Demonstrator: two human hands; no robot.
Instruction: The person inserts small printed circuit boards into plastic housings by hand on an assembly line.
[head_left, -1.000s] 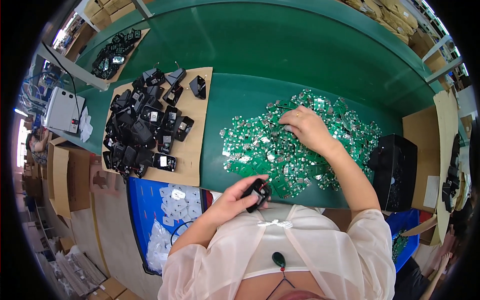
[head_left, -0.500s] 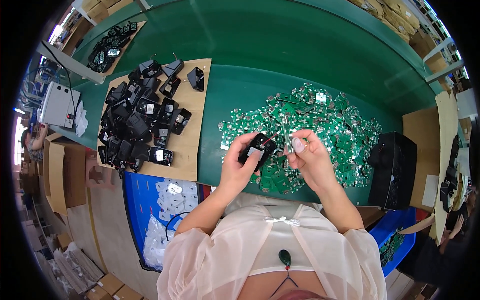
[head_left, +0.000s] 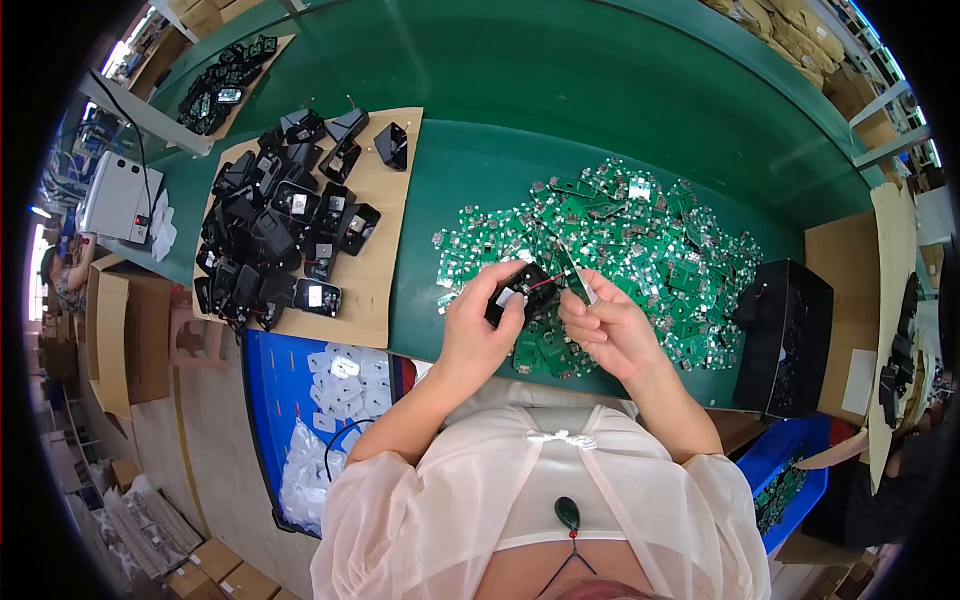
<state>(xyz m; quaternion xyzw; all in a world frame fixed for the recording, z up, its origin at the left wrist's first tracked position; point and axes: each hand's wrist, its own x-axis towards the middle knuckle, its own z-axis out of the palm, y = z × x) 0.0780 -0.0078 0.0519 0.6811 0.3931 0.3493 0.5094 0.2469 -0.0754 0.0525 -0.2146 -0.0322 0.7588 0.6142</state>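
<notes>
My left hand (head_left: pixel 478 325) grips a black plastic housing (head_left: pixel 522 292), its open side up and my thumb pressed on its edge. A short red wire (head_left: pixel 543 283) runs out of the housing toward my other hand. Pinched in my right hand (head_left: pixel 612 325) is a green circuit board (head_left: pixel 574 266), turned almost edge-on, close to the right of the housing. Whether the wire is joined to this board, I cannot tell. Beneath and beyond both hands spreads a heap of loose green circuit boards (head_left: pixel 670 265).
Many black housings (head_left: pixel 275 235) lie piled on a cardboard sheet (head_left: pixel 372 285) at the left. A black box (head_left: pixel 790 345) stands at the table's right end. Below the left edge sits a blue bin (head_left: pixel 270 400) with white parts. A grey device (head_left: pixel 118 200) is at the far left.
The board in my right hand has tilted and now shows nearly edge-on. My left hand has turned the housing slightly. Both hands stay close together.
</notes>
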